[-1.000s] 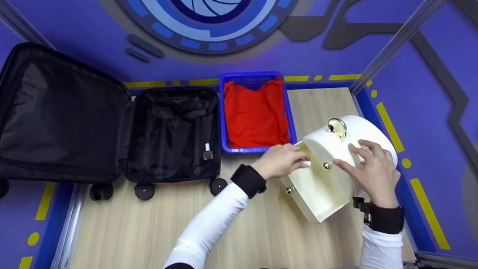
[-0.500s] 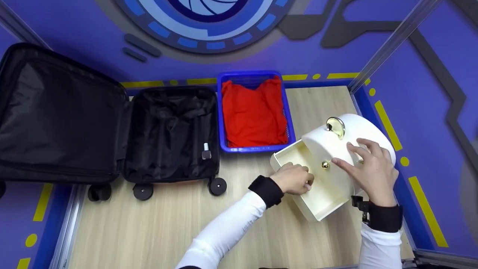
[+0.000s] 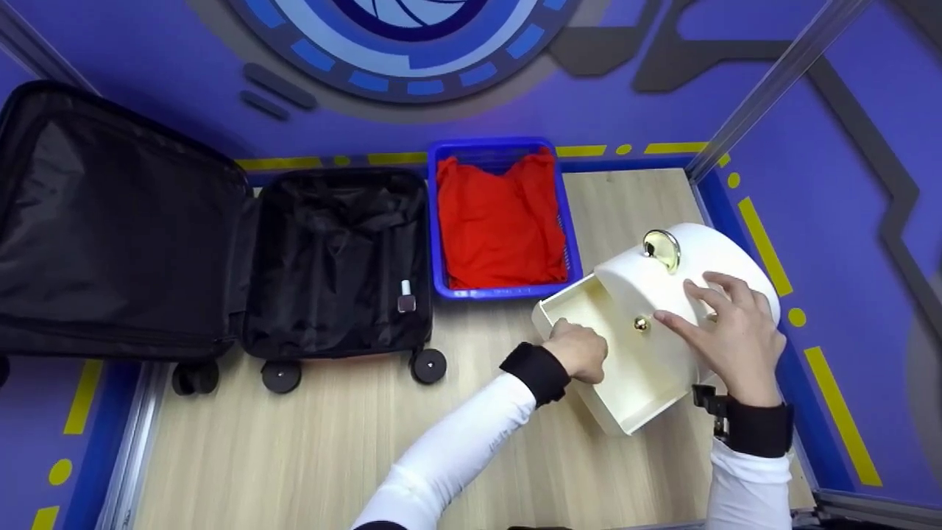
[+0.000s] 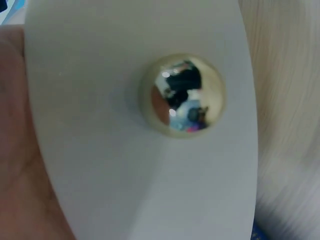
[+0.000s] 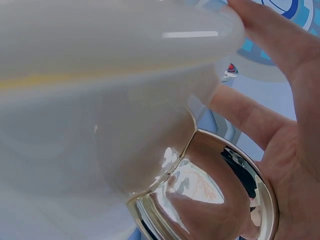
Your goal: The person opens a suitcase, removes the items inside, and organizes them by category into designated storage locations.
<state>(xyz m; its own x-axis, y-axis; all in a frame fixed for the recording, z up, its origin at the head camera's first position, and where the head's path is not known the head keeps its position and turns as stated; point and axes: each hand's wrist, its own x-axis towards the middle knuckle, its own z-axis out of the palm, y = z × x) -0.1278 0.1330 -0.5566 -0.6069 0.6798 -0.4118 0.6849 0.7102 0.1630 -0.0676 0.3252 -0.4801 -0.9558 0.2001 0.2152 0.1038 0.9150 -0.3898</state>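
A white rounded cabinet (image 3: 706,250) stands tilted to the camera at the right, with its lower drawer (image 3: 647,390) pulled out. My left hand (image 3: 580,352) reaches over the drawer's front into it with bent fingers. The fingertips are hidden in the head view, so I cannot tell whether they hold anything. In the left wrist view the drawer front's gold knob (image 4: 182,95) shows, with the palm (image 4: 22,150) beside the panel. My right hand (image 3: 736,342) rests on the cabinet, thumb and fingers spread, near the upper knob (image 3: 642,324) and gold handle (image 5: 215,190).
An open black suitcase (image 3: 338,258) lies at the left, with a small nail polish bottle (image 3: 406,298) in it. Between suitcase and cabinet sits a blue basket (image 3: 508,294) with red cloth (image 3: 500,228). Purple walls (image 3: 471,118) border the wooden table (image 3: 294,449).
My left hand, with a small white tip showing at its fingers earlier, has moved down over the drawer front and deeper into the drawer. The white tip is now hidden. The right hand stays put.
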